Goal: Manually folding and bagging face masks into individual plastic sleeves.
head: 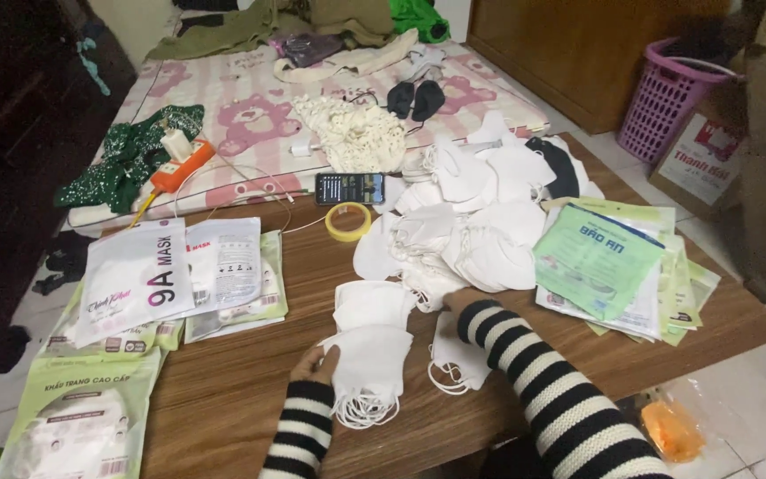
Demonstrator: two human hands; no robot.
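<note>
Pinching the left edge of a small stack of white face masks (pixel 367 362), your left hand (pixel 316 364) has its fingers curled against the fabric, the thumb lying on top; the stack sits on the wooden table (pixel 250 372) right in front of you, ear loops trailing toward the near edge. Your right hand (pixel 456 302) is mostly hidden: the striped sleeve ends at the edge of the big loose heap of masks (pixel 472 231), and I cannot tell whether those fingers are spread or closed on anything. A second folded mask (pixel 372 303) lies just beyond your stack, and another single mask (pixel 456 359) rests beside it under your right forearm.

By the look of it, you are at the gathering stage, evening up a handful while the right hand fetches more from the heap. Judging from that, the next move calls for keeping the left pinch firm so the stack stays aligned and the loops do not tangle. Printed pouches (pixel 144 284) wait at your left, flat packets (pixel 600 262) at your right.
</note>
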